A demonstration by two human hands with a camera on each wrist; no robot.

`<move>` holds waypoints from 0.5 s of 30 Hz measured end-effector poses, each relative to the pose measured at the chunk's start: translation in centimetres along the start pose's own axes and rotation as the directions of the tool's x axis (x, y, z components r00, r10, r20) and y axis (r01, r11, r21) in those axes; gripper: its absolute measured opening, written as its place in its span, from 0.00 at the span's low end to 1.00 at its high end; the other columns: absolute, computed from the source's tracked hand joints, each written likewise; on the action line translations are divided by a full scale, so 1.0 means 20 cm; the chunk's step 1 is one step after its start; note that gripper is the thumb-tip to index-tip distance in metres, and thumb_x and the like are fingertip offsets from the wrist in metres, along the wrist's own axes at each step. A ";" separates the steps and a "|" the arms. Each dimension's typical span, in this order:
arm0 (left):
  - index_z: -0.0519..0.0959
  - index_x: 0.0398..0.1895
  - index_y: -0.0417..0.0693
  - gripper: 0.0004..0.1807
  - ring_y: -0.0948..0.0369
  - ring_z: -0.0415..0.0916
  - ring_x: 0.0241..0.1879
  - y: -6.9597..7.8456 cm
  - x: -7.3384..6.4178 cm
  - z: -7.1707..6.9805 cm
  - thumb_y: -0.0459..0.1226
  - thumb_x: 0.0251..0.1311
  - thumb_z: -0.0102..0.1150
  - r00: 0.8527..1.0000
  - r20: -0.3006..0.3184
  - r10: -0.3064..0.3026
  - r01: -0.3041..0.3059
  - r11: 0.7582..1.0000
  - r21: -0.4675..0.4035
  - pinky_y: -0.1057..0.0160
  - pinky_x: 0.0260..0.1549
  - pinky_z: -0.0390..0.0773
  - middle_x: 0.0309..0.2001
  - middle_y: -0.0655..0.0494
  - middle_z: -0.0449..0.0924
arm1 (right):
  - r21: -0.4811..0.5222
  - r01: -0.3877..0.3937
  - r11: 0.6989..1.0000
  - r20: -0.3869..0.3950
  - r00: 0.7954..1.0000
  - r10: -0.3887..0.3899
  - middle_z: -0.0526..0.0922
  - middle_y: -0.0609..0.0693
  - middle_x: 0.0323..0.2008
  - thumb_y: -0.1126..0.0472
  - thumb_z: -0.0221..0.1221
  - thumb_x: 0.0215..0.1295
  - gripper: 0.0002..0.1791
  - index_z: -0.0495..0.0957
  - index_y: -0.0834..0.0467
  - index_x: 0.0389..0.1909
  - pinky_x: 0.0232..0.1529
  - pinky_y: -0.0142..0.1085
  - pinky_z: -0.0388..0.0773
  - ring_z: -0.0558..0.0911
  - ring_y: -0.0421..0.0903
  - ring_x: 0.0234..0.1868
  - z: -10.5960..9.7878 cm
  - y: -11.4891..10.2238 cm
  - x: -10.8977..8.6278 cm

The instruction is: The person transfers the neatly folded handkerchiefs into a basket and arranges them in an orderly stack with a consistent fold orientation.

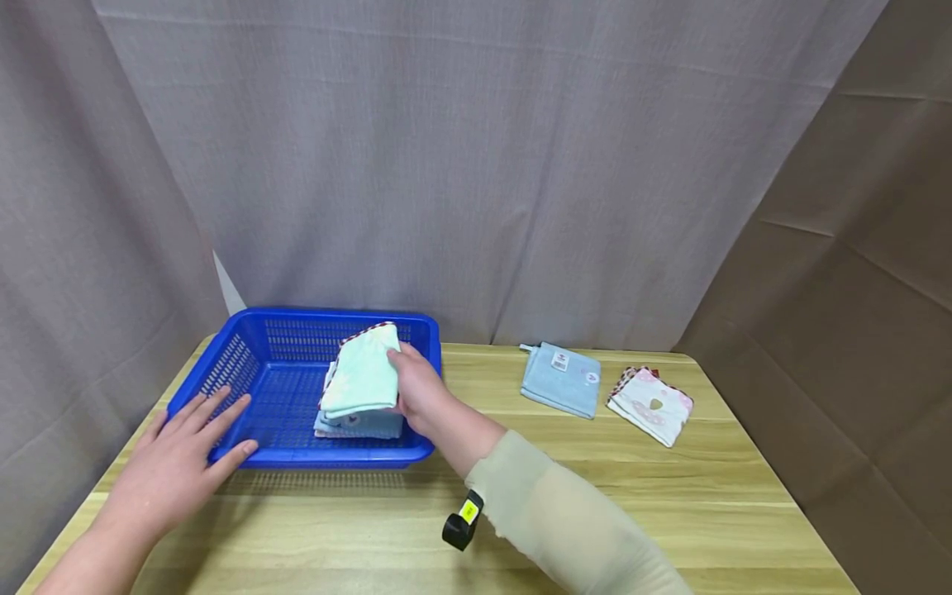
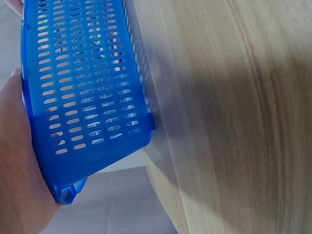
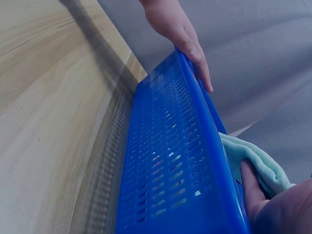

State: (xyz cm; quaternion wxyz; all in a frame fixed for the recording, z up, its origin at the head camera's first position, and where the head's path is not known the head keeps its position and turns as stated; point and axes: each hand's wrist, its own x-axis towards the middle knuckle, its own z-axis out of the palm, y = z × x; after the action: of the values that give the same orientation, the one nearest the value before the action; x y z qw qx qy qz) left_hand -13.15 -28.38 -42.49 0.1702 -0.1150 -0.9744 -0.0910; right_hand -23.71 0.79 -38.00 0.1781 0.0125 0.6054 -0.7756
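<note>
A folded mint-green towel [image 1: 364,372] with a dark checked edge is pinched at its right side by my right hand [image 1: 420,388], thumb on top. It hangs tilted over the right part of a blue plastic basket [image 1: 327,456]. Beneath it, a folded light-blue towel [image 1: 375,426] shows in the basket, with a pale edge of cloth under that. My left hand [image 1: 178,450] rests with spread, straight fingers on the basket's front left corner. In the right wrist view the mint towel [image 3: 258,161] bends over my right fingers, just past the rim.
On the wooden table [image 1: 565,487], right of the basket, lie a folded light-blue towel [image 1: 558,384] with a label and a white-and-pink towel [image 1: 654,405] with a checked edge. A grey curtain [image 1: 476,165] hangs behind. A black strap [image 1: 459,529] dangles from my right sleeve.
</note>
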 end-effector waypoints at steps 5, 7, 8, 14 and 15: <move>0.64 0.74 0.54 0.36 0.34 0.56 0.70 0.00 0.00 0.00 0.58 0.67 0.55 1.000 -0.007 -0.001 0.001 1.000 -0.003 0.32 0.69 0.36 0.72 0.40 0.62 | 0.009 -0.007 1.000 0.002 1.000 0.007 0.84 0.57 0.44 0.55 0.42 0.79 0.23 0.64 0.54 0.71 0.36 0.45 0.85 0.84 0.46 0.34 0.01 0.00 0.02; 0.65 0.74 0.55 0.36 0.35 0.56 0.69 0.01 0.00 -0.01 0.57 0.67 0.55 1.000 -0.011 -0.001 0.001 1.000 -0.004 0.32 0.69 0.37 0.71 0.40 0.63 | 0.006 -0.008 1.000 0.002 1.000 0.008 0.84 0.57 0.45 0.55 0.42 0.79 0.23 0.64 0.54 0.71 0.37 0.46 0.85 0.85 0.46 0.35 0.01 0.01 0.02; 0.65 0.74 0.54 0.36 0.35 0.56 0.69 0.01 0.00 -0.01 0.58 0.67 0.55 1.000 -0.013 -0.001 0.001 1.000 -0.004 0.32 0.68 0.38 0.71 0.40 0.63 | 0.005 -0.010 1.000 0.002 1.000 0.010 0.84 0.57 0.45 0.56 0.42 0.79 0.23 0.64 0.55 0.71 0.38 0.47 0.85 0.85 0.46 0.35 0.01 0.01 0.03; 0.66 0.73 0.54 0.36 0.34 0.57 0.69 0.01 0.00 -0.01 0.59 0.67 0.54 1.000 -0.016 0.000 0.000 1.000 -0.003 0.31 0.68 0.38 0.71 0.40 0.63 | -0.030 -0.017 0.999 -0.004 1.000 0.017 0.84 0.57 0.46 0.56 0.42 0.79 0.24 0.63 0.55 0.72 0.38 0.46 0.85 0.85 0.47 0.38 0.02 0.02 0.04; 0.66 0.73 0.54 0.36 0.34 0.57 0.69 0.00 0.00 -0.01 0.58 0.67 0.54 1.000 -0.015 0.001 -0.001 1.000 -0.003 0.32 0.68 0.37 0.71 0.40 0.63 | -0.035 -0.018 0.999 -0.006 1.000 0.018 0.84 0.57 0.46 0.56 0.42 0.79 0.24 0.63 0.55 0.72 0.38 0.45 0.85 0.85 0.47 0.38 0.02 0.02 0.05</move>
State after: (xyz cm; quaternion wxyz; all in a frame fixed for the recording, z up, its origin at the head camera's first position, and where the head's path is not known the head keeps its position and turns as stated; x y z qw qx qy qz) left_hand -13.08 -28.33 -42.26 0.1773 -0.1150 -0.9730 -0.0931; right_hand -24.39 0.11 -38.50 0.1835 0.0168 0.6194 -0.7632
